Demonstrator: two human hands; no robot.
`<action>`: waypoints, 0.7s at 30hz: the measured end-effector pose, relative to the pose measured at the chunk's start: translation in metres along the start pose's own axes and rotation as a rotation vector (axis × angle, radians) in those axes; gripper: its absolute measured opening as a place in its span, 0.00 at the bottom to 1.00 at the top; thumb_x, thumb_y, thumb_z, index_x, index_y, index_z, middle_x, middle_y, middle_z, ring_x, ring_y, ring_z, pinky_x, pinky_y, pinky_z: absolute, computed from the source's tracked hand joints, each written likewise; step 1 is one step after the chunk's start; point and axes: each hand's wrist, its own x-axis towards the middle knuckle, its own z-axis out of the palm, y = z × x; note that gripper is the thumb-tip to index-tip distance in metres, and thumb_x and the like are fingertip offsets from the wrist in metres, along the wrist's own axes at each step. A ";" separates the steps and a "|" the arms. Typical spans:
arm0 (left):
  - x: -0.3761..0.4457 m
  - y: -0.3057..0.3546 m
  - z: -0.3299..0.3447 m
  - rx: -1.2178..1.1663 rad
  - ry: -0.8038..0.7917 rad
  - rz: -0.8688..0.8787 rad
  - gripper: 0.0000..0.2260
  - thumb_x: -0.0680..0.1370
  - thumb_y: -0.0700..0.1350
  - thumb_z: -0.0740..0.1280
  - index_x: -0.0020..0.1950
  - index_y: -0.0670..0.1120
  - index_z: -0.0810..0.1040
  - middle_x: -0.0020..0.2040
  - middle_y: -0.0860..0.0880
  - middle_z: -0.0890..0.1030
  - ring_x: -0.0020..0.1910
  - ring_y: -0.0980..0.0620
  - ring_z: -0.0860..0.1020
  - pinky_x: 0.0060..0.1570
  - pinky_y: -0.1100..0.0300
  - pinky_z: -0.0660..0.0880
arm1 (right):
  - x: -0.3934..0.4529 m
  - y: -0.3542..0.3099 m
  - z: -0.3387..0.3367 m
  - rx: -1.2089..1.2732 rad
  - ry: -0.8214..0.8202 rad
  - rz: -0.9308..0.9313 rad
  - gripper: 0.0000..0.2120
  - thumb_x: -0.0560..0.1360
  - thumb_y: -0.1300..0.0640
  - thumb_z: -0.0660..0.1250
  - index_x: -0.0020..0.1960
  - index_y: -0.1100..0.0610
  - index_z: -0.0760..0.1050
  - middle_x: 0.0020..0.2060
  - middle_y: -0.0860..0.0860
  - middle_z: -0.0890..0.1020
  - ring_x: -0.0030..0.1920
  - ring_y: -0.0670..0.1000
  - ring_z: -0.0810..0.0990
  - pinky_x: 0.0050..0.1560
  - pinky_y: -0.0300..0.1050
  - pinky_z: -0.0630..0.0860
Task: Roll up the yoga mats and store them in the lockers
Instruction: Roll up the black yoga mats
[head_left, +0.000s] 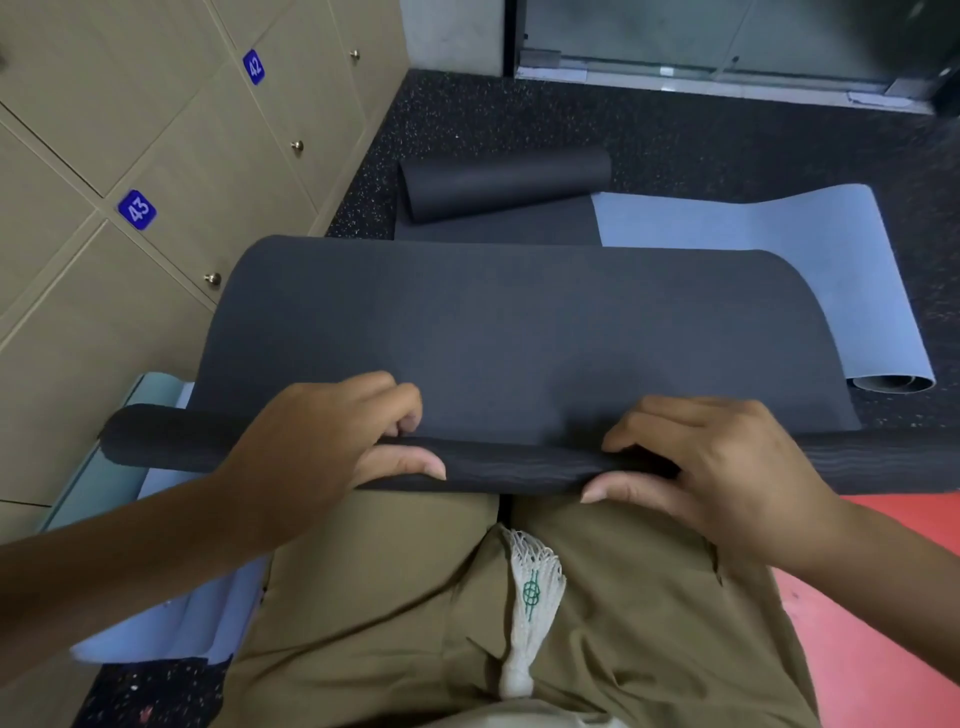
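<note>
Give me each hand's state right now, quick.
Left hand: closed, gripping the rolled edge of the dark grey yoga mat.
Right hand: closed, gripping the same rolled edge.

"42", "43" on locker doors (171, 171)

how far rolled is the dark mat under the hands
Barely started: the dark mat has only a thin roll at its near edge, gripped by the left hand and right hand; the rest lies flat.

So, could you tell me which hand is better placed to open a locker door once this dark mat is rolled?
Probably the left hand: the lockers stand on its side.
</note>
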 end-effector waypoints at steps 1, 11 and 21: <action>0.001 0.000 -0.001 -0.050 -0.013 -0.043 0.23 0.75 0.71 0.62 0.41 0.51 0.73 0.36 0.57 0.71 0.32 0.56 0.72 0.28 0.59 0.70 | 0.005 0.003 -0.003 0.042 -0.029 0.027 0.22 0.77 0.33 0.66 0.45 0.53 0.82 0.37 0.45 0.80 0.34 0.49 0.80 0.33 0.48 0.77; -0.007 0.010 0.008 0.123 0.148 0.116 0.18 0.83 0.54 0.66 0.43 0.42 0.81 0.42 0.47 0.80 0.38 0.44 0.76 0.40 0.50 0.74 | 0.034 0.016 -0.013 0.326 -0.282 0.296 0.25 0.64 0.24 0.68 0.42 0.45 0.80 0.38 0.40 0.81 0.38 0.45 0.80 0.37 0.41 0.73; 0.002 0.007 0.004 0.027 0.004 -0.019 0.23 0.80 0.66 0.62 0.46 0.46 0.80 0.43 0.53 0.79 0.40 0.49 0.77 0.42 0.56 0.71 | 0.040 0.020 -0.012 0.178 -0.201 0.366 0.25 0.65 0.23 0.66 0.40 0.44 0.77 0.38 0.41 0.77 0.46 0.44 0.76 0.43 0.41 0.72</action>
